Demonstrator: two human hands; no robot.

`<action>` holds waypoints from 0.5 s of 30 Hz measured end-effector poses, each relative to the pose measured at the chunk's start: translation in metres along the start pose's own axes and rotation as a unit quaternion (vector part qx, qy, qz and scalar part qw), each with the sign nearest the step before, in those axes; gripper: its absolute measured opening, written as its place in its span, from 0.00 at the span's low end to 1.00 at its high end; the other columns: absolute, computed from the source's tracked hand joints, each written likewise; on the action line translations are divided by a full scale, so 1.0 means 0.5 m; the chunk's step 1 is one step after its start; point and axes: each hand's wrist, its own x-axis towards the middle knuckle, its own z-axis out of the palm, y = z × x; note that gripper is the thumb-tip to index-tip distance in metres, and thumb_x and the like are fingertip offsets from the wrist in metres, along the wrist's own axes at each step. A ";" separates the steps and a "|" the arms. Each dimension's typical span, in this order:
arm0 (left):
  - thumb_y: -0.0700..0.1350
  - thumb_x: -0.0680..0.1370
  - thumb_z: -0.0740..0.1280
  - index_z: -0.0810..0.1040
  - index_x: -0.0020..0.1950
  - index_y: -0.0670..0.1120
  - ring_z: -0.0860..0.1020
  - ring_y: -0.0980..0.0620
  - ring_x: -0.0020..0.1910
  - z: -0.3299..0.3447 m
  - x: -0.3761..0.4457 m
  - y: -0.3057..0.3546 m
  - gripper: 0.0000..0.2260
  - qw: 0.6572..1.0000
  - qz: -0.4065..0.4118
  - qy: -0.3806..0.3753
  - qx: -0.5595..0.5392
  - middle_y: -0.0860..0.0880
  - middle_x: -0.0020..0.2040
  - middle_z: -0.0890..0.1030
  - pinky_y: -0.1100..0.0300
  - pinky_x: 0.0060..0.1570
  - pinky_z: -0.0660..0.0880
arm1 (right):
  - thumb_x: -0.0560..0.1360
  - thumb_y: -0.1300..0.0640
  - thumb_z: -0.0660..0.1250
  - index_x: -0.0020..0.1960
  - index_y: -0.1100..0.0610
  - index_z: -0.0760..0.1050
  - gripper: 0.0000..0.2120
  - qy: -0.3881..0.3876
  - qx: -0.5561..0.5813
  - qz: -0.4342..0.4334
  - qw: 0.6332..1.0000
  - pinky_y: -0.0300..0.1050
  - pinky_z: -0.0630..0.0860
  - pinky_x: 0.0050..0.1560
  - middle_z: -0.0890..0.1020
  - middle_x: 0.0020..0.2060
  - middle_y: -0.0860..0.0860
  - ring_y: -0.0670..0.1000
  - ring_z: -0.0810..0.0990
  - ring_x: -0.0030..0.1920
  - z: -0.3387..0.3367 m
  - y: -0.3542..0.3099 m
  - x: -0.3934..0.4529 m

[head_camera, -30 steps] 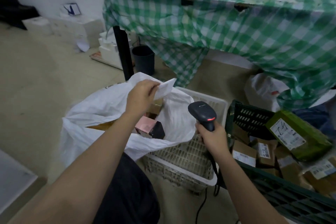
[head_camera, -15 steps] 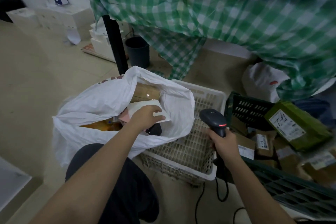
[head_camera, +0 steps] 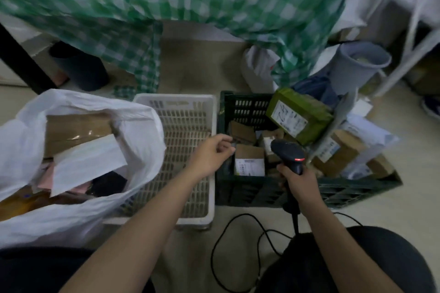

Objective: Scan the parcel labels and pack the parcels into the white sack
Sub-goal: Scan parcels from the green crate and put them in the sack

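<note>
R hand: my right hand (head_camera: 298,179) grips scanner (head_camera: 289,154) by its handle, red light on, head aimed over green crate (head_camera: 250,194), ready for a label.
L hand: my left hand (head_camera: 213,156) holds nothing, fingers loosely curled, at crate's near-left rim, prob. going for small box (head_camera: 250,160), label up.
Sack: white sack (head_camera: 142,131) far left, mouth open, parcels w/ white envelope (head_camera: 88,163) on top.
Between: white basket (head_camera: 188,150), sack leaning on it.
Beyond: green parcel (head_camera: 298,115) atop the pile.

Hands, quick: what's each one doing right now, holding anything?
Left hand: empty, fingers loosely curled, over the dark green crate's left edge.
Right hand: grips the barcode scanner.
</note>
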 end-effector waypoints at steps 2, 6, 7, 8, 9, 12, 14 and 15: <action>0.46 0.78 0.67 0.74 0.65 0.45 0.77 0.55 0.53 0.061 0.053 0.017 0.16 1.000 -0.015 -0.026 0.005 0.52 0.54 0.78 0.62 0.55 0.73 | 0.76 0.59 0.69 0.42 0.60 0.74 0.07 0.020 0.017 0.010 1.000 0.49 0.72 0.37 0.77 0.34 0.60 0.55 0.75 0.33 -0.027 -0.003 0.038; 0.48 0.78 0.67 0.71 0.68 0.47 0.73 0.56 0.55 0.156 0.164 0.078 0.19 0.998 -0.012 -0.058 0.017 0.51 0.59 0.75 0.63 0.54 0.70 | 0.75 0.59 0.68 0.45 0.60 0.75 0.05 0.051 0.049 -0.003 0.998 0.48 0.72 0.36 0.78 0.34 0.57 0.54 0.76 0.33 -0.062 -0.039 0.113; 0.48 0.78 0.67 0.70 0.69 0.47 0.73 0.56 0.56 0.176 0.190 0.097 0.20 0.998 -0.004 -0.063 0.018 0.51 0.59 0.75 0.62 0.55 0.70 | 0.76 0.59 0.68 0.42 0.59 0.74 0.05 0.055 0.048 -0.014 0.997 0.46 0.71 0.35 0.77 0.33 0.56 0.52 0.75 0.32 -0.070 -0.052 0.129; 0.48 0.78 0.67 0.70 0.69 0.46 0.73 0.56 0.56 0.194 0.215 0.116 0.20 0.998 0.002 -0.066 0.019 0.50 0.60 0.75 0.62 0.55 0.70 | 0.75 0.59 0.68 0.39 0.57 0.73 0.07 0.059 0.043 -0.026 0.997 0.44 0.69 0.34 0.76 0.30 0.54 0.51 0.74 0.31 -0.080 -0.064 0.143; 0.48 0.78 0.67 0.70 0.69 0.46 0.73 0.56 0.56 0.211 0.236 0.134 0.20 0.998 0.005 -0.065 0.016 0.50 0.62 0.75 0.61 0.56 0.71 | 0.75 0.58 0.68 0.37 0.56 0.72 0.10 0.067 0.039 -0.036 0.996 0.43 0.67 0.33 0.75 0.28 0.52 0.50 0.73 0.30 -0.089 -0.072 0.154; 0.49 0.79 0.66 0.72 0.68 0.45 0.75 0.53 0.59 0.263 0.280 0.180 0.19 0.999 0.016 -0.049 -0.015 0.50 0.64 0.75 0.59 0.58 0.73 | 0.74 0.57 0.70 0.36 0.55 0.73 0.09 0.094 0.037 -0.061 0.993 0.43 0.68 0.34 0.76 0.27 0.50 0.49 0.74 0.30 -0.119 -0.077 0.167; 0.48 0.79 0.66 0.74 0.66 0.46 0.76 0.54 0.58 0.290 0.286 0.212 0.16 0.998 0.036 -0.046 -0.039 0.50 0.61 0.77 0.65 0.52 0.72 | 0.73 0.57 0.70 0.38 0.57 0.73 0.08 0.105 0.038 -0.070 0.991 0.43 0.68 0.34 0.75 0.28 0.51 0.50 0.73 0.31 -0.139 -0.074 0.163; 0.47 0.80 0.65 0.75 0.64 0.46 0.76 0.55 0.58 0.302 0.285 0.224 0.14 0.996 0.042 -0.054 -0.049 0.50 0.61 0.78 0.66 0.51 0.71 | 0.73 0.58 0.70 0.38 0.58 0.73 0.08 0.111 0.040 -0.072 0.990 0.42 0.67 0.33 0.75 0.27 0.51 0.49 0.72 0.30 -0.149 -0.072 0.159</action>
